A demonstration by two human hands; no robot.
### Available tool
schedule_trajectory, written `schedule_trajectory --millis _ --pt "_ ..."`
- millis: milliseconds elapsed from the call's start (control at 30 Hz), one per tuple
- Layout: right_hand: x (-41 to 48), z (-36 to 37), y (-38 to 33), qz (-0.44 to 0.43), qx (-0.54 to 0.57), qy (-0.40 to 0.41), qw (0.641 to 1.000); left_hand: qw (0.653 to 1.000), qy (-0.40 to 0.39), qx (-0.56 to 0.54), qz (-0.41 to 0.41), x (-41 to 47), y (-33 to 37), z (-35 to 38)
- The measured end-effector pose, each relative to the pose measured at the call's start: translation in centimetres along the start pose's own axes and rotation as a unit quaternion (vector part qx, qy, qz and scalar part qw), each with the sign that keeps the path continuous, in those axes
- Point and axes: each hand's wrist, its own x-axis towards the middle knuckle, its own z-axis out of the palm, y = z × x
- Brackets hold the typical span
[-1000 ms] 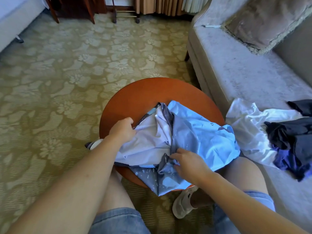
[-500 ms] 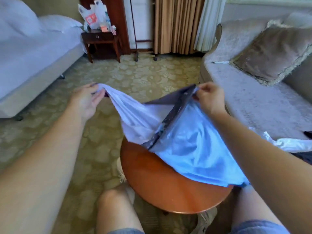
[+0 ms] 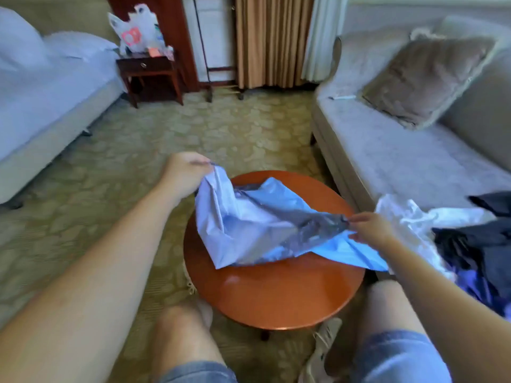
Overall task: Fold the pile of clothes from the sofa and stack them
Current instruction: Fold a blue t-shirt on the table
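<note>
One view only — a wide-angle head camera, looking forward and down, seemingly from a seat. The round table [image 3: 276, 297] lies close below; sofa [image 3: 401, 167] to the right, bed [image 3: 41, 100] to the left — both farther, blurred.

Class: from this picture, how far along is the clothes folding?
Done: no folded stack in view. In hand: left hand and right hand pinch opposite ends of a blue garment, spread unfolded over the round table. Left: folding it, plus the white and dark clothes heaped on the sofa.
</note>
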Motion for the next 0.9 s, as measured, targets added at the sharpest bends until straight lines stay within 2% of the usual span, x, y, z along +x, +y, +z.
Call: schedule_trajectory --millis 67,167,233,367,500,600,700,900 --pt "0.1 1.0 3.6 0.013 -0.120 0.035 0.992 0.992 -0.076 0.093 0.025 -0.5 -1.9 3.5" --pt "-0.6 2.8 5.0 0.004 -0.152 0.061 0.987 0.978 -0.118 0.168 0.035 -1.2 -4.2 7.0" --pt "-0.8 3.9 4.9 -0.011 -0.170 0.072 0.983 0.971 -0.117 0.208 0.033 -1.3 -5.3 8.1" --pt "-0.8 5.9 5.0 -0.035 -0.206 0.082 0.974 0.971 -0.102 0.216 0.020 -1.1 -6.3 8.4" --pt "-0.2 8.5 4.5 -0.007 -0.211 0.074 0.975 0.969 -0.102 0.224 -0.010 -1.1 -6.7 8.1" --pt "0.4 9.1 4.5 0.024 -0.183 0.095 0.978 0.969 -0.099 0.227 -0.014 -1.4 -6.4 7.8" --pt "0.2 8.6 5.1 0.045 -0.100 0.115 0.987 0.973 -0.092 0.212 -0.028 -1.6 -6.3 7.5" --pt "-2.5 5.8 6.9 0.003 -0.022 0.137 0.990 0.974 -0.123 0.180 -0.068 -1.9 -6.3 7.2"
